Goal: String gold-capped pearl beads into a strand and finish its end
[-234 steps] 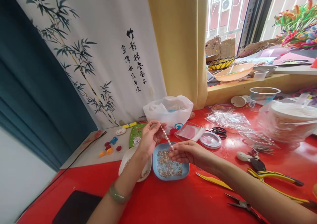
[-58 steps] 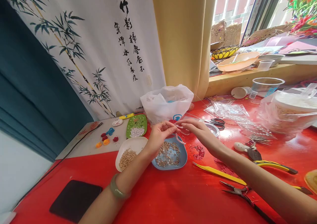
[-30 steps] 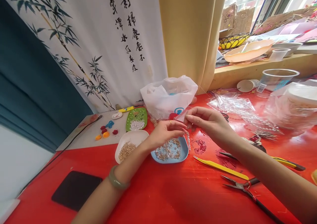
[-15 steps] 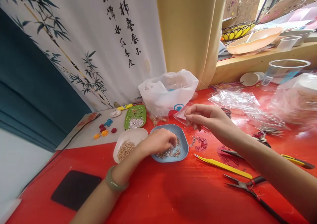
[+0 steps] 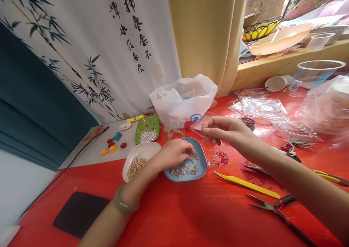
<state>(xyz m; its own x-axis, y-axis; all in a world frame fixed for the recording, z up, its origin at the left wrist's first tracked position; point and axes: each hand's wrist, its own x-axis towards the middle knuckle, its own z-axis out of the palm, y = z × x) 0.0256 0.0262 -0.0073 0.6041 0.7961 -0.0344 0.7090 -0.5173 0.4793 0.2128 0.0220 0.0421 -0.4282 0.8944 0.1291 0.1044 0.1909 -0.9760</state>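
My left hand [image 5: 174, 154] reaches down into a blue tray [image 5: 201, 158], its fingers bent together among clear and golden beads [image 5: 180, 171]. What its fingertips hold, if anything, is hidden. To the right of the tray my right hand [image 5: 225, 128] pinches a thin thread. From it hangs a short beaded strand [image 5: 212, 162] of clear beads, just beside the tray's right rim. A whitish tray [image 5: 145, 148] with small gold beads [image 5: 136, 167] stands left of the blue one, partly behind my left forearm. A green bangle [image 5: 122, 201] circles my left wrist.
Yellow tweezers [image 5: 248, 185] and black-handled pliers [image 5: 272, 206] lie near my right forearm. Behind are a green tray [image 5: 139, 130] with white beads, a white plastic bag [image 5: 180, 98] and scissors [image 5: 248, 122]. A dark flat slab [image 5: 80, 214] lies at front left.
The whole view has shifted slightly. My left hand stays in the blue tray with fingers bent, and my right hand still holds the thread up beside it.
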